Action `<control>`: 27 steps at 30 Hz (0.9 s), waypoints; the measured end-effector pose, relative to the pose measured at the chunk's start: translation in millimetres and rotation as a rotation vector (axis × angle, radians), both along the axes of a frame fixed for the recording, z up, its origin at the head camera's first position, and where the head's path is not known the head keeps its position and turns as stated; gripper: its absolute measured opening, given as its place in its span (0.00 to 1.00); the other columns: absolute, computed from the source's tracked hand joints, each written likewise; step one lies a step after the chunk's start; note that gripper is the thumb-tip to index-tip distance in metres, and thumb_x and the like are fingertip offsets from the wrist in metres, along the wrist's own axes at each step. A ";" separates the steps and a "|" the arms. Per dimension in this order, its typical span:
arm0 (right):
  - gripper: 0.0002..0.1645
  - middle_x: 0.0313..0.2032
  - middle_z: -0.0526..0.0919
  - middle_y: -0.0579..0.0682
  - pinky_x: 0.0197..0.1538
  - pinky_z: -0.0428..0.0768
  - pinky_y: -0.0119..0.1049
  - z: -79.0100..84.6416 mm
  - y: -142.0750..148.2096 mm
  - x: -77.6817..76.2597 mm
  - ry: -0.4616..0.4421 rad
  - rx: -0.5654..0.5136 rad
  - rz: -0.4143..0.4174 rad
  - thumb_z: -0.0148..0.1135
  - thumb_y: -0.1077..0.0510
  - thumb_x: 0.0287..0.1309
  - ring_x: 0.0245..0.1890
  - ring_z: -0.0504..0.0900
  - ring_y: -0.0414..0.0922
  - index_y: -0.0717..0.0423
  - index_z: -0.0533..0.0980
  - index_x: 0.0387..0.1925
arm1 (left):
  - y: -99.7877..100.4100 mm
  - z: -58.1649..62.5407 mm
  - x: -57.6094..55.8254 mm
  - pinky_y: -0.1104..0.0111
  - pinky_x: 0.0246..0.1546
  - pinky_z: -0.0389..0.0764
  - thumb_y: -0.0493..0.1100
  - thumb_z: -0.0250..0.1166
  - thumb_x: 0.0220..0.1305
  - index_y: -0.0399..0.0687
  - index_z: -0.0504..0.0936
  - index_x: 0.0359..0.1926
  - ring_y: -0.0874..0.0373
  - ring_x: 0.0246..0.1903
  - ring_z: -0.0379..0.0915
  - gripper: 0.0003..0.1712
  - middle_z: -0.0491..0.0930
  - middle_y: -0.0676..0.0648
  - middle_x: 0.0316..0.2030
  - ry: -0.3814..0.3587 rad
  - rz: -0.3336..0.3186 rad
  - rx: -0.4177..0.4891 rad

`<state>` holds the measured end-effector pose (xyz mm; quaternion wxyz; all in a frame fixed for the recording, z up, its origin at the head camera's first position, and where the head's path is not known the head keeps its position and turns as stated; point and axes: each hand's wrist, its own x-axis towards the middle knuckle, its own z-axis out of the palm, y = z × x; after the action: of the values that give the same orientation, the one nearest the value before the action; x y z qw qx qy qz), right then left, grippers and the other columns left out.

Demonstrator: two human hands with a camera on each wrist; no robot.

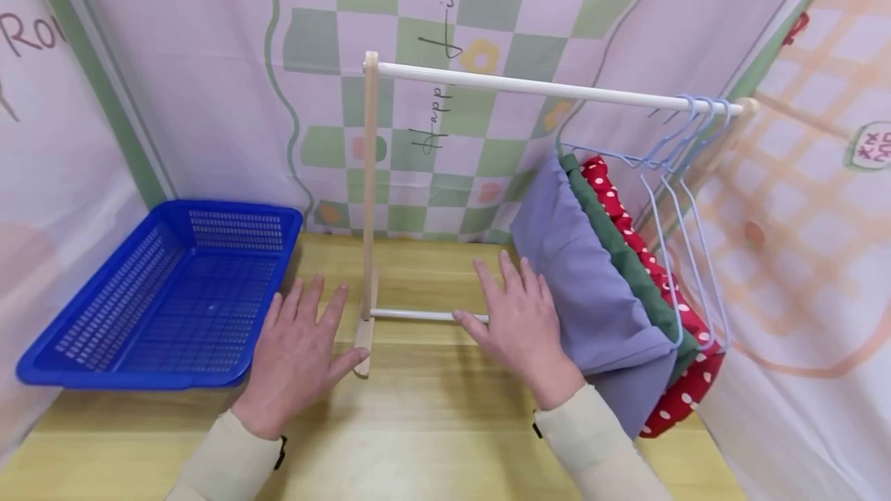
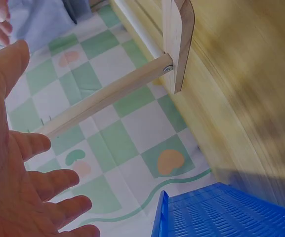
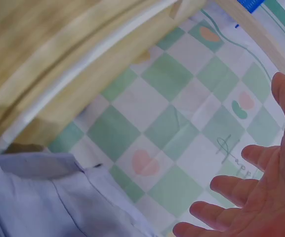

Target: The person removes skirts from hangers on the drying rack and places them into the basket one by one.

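Observation:
My left hand [image 1: 295, 354] hovers with fingers spread between the blue basket [image 1: 170, 315] and the rack's left post, holding nothing. My right hand [image 1: 522, 323], also empty with fingers spread, is beside the grey-blue garment [image 1: 592, 277] near the low bar of the rack. That garment, a dark green one [image 1: 619, 253] and a red one with white dots [image 1: 696, 385] hang at the rack's right end on light blue hangers [image 1: 685, 253]. In the right wrist view, the grey-blue fabric [image 3: 58, 197] lies apart from my fingers.
The wooden clothes rack has a white top rail [image 1: 522, 85] and a left post [image 1: 371, 192]. It stands on a wood-grain table [image 1: 418, 439]. A checkered curtain [image 1: 431, 45] backs the table, with printed cloth at both sides.

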<state>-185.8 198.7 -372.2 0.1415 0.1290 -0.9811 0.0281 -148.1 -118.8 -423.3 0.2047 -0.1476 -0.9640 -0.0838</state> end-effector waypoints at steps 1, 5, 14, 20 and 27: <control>0.52 0.78 0.60 0.64 0.76 0.57 0.69 2.2 0.9 0.0 0.009 0.001 0.001 0.59 0.24 0.64 0.77 0.56 0.70 0.44 0.61 0.80 | 0.5 -0.1 0.0 0.33 0.73 0.57 0.74 0.69 0.58 0.47 0.69 0.76 0.28 0.73 0.59 0.55 0.64 0.29 0.74 0.004 -0.002 0.003; 0.51 0.77 0.62 0.65 0.75 0.61 0.68 11.7 4.8 0.1 0.061 0.007 0.004 0.60 0.25 0.64 0.75 0.60 0.70 0.45 0.62 0.80 | 2.3 -0.3 0.3 0.34 0.72 0.61 0.73 0.70 0.59 0.45 0.70 0.76 0.29 0.72 0.62 0.54 0.66 0.29 0.73 0.013 -0.009 0.011; 0.51 0.75 0.64 0.67 0.75 0.61 0.67 37.8 13.9 -0.2 0.126 -0.009 -0.020 0.60 0.28 0.65 0.74 0.62 0.71 0.50 0.62 0.79 | 3.8 0.3 1.6 0.36 0.71 0.63 0.67 0.71 0.62 0.43 0.69 0.76 0.30 0.70 0.65 0.50 0.68 0.29 0.72 -0.009 0.000 0.009; 0.51 0.75 0.64 0.68 0.75 0.60 0.67 52.2 19.9 1.4 0.142 -0.026 -0.035 0.62 0.29 0.65 0.74 0.61 0.72 0.51 0.62 0.79 | 3.6 0.0 1.6 0.36 0.70 0.65 0.66 0.71 0.63 0.41 0.69 0.75 0.30 0.69 0.66 0.50 0.69 0.28 0.71 -0.004 -0.003 0.014; 0.50 0.75 0.64 0.69 0.74 0.60 0.70 71.4 28.0 6.3 0.176 -0.039 -0.053 0.62 0.32 0.67 0.74 0.61 0.72 0.52 0.62 0.79 | 5.1 0.6 -0.4 0.39 0.69 0.69 0.65 0.72 0.63 0.37 0.70 0.73 0.30 0.67 0.69 0.49 0.71 0.27 0.68 0.027 -0.023 0.034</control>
<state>-179.5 226.7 -300.8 0.2302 0.1022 -0.9672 0.0319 -148.5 -113.6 -422.8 0.2193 -0.1565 -0.9577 -0.1007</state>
